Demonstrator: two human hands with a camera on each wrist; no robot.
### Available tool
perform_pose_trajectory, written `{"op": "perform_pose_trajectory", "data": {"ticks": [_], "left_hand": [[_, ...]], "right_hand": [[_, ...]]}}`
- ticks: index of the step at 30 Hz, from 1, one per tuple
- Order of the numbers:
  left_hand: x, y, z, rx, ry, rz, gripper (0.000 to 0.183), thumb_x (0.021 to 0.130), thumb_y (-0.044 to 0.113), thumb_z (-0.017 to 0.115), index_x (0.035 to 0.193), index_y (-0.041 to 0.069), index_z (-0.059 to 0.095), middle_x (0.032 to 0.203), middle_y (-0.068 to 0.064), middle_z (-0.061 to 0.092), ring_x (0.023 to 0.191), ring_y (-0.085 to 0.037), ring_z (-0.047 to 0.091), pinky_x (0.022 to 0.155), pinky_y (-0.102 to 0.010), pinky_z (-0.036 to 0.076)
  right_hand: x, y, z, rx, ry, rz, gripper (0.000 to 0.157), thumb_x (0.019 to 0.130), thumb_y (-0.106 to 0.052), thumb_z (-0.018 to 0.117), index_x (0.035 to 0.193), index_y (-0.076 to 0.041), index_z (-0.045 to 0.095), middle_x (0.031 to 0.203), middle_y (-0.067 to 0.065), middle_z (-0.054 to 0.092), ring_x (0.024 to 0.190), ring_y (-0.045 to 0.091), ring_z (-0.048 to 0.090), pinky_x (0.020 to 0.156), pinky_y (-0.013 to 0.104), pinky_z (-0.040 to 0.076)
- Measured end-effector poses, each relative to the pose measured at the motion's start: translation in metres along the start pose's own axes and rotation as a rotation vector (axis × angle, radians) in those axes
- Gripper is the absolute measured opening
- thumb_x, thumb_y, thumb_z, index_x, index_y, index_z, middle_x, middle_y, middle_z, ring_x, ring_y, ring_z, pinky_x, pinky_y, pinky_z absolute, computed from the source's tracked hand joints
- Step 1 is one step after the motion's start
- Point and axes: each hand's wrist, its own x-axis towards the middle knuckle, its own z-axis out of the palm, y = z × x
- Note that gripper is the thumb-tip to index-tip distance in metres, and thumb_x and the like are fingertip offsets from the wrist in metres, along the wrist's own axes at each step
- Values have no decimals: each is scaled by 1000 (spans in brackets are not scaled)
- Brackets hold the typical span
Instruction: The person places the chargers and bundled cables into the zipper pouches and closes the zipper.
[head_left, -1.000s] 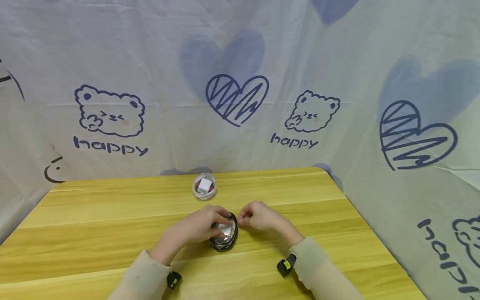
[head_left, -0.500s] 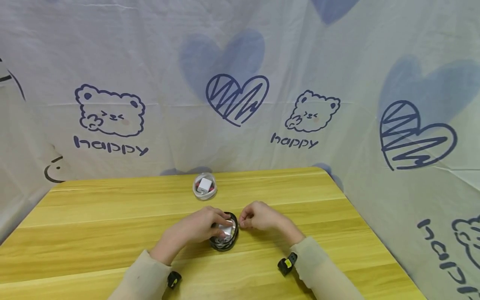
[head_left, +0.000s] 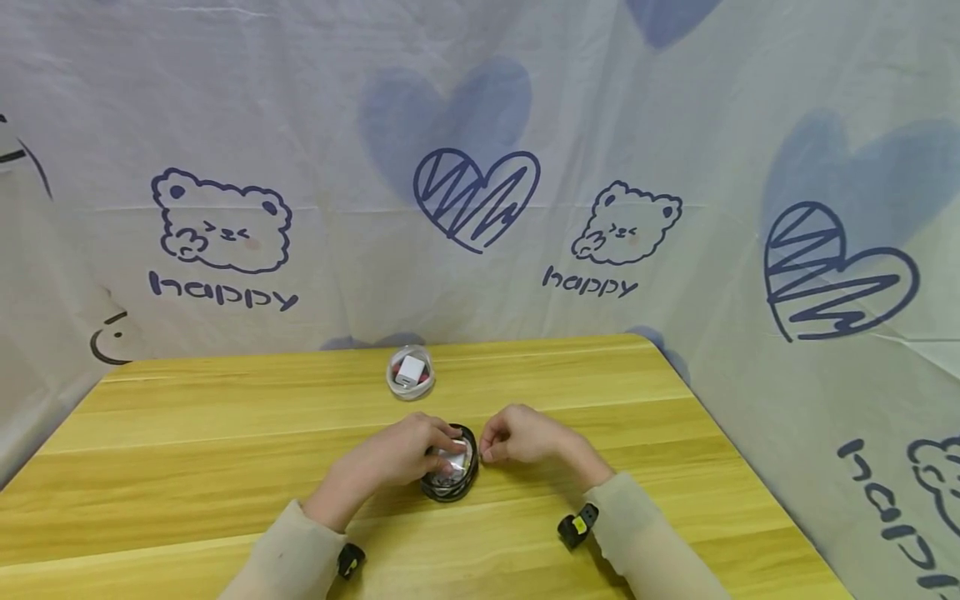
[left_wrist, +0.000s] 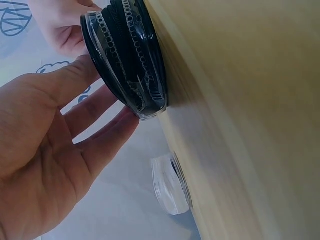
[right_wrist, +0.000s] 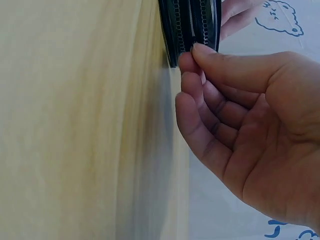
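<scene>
A small round clear pouch with black edging (head_left: 452, 495) lies on the table, a white block showing through its top. Its black zipper (left_wrist: 125, 50) runs round the side, in the left wrist view. My left hand (head_left: 405, 448) rests on the pouch, thumb and fingertips pressing its top face with the fingers fairly straight. At the pouch's right side, my right hand (head_left: 521, 435) pinches with thumb and forefinger at the zipper (right_wrist: 192, 22). What the pinch covers looks like the zipper pull, mostly hidden by the fingertips.
Behind the left hand, near the table's back edge, lies a second round pouch (head_left: 394, 387) with whitish edging and a white charger plug (head_left: 410, 372) inside. A wood-grain table (head_left: 225, 467) bears everything. Printed cloth (head_left: 480, 308) hangs behind it and on the right.
Both hands keep almost the same place and hold. The right hand shifts only very slightly; the pouch stays under the left hand.
</scene>
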Motion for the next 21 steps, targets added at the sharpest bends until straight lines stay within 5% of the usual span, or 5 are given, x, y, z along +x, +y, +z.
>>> {"op": "perform_pose_trajectory", "data": {"ticks": [10, 21], "left_hand": [[0, 2, 0, 1, 7, 4, 28, 91, 11, 80, 118, 1, 78, 126, -19, 71, 116, -35, 68, 100, -44, 56], [-2, -1, -1, 18, 2, -19, 28, 94, 15, 79, 118, 0, 78, 123, -18, 72, 114, -33, 69, 99, -43, 56]], "right_hand": [[-1, -1, -1, -1, -22, -35, 6, 95, -7, 74, 89, -7, 75, 77, -6, 68, 67, 5, 58, 62, 22, 51], [2, -2, 5, -53, 96, 23, 9, 95, -5, 73, 87, -9, 74, 79, -7, 67, 73, 9, 56, 68, 25, 48]]}}
